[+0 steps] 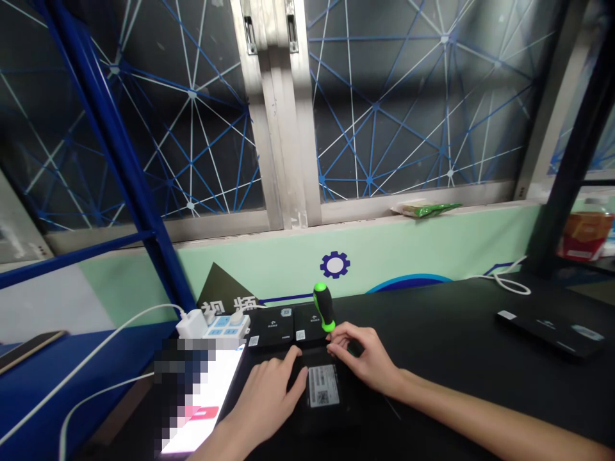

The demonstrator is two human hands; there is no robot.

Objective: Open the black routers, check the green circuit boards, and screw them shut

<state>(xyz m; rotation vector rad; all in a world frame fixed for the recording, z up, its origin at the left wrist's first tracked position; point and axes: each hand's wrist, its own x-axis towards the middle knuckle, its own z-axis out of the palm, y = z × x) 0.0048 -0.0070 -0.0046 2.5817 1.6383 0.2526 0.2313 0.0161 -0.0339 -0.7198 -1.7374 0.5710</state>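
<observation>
A black flat box [323, 410] with a white label [323, 385] lies on the black table in front of me. My left hand [269, 394] rests on its left part, fingers pressed down flat and together. My right hand [368, 358] pinches the lower end of a screwdriver with a green and black handle [324, 307], which stands upright over the box's far edge. Two more black boxes [288, 325] lie side by side just behind it.
A white power strip [214, 323] with a white cable sits left of the boxes. A lit screen [202, 397] lies at the near left. Another black flat device [552, 330] lies at the right. A window sill and wall run behind the table.
</observation>
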